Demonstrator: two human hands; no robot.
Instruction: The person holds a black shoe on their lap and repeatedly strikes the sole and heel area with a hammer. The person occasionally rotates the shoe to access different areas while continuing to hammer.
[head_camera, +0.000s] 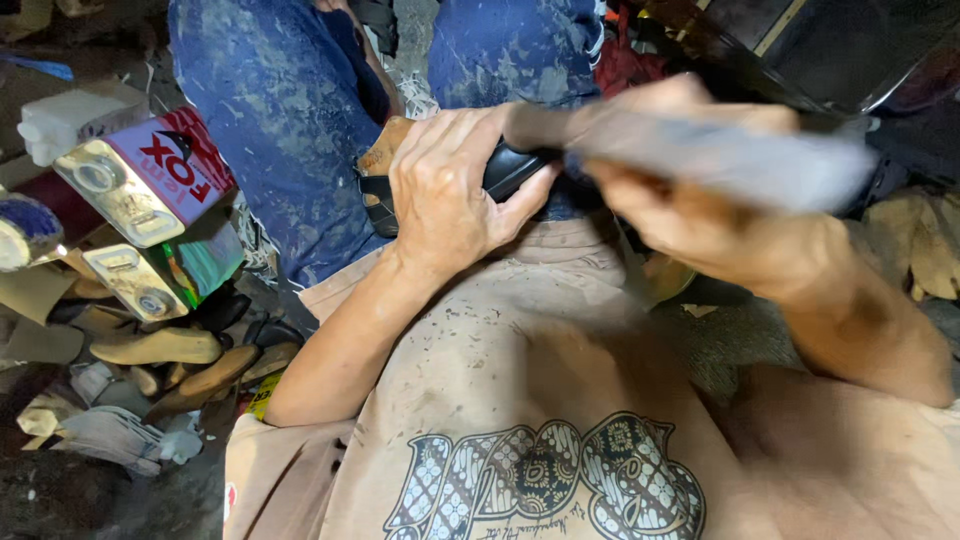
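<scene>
While left hand (445, 195) clamps black shoe (505, 170), right hand (700, 215) holds blurred tool (720, 155).

A dim, dusty floor (100, 500) lay cluttered at the left with rectangular metal cans (150, 180), wooden shoe forms (155, 347) and crumpled scraps (110, 435).

2 labelled rectangular tins (150, 175) at left
</scene>
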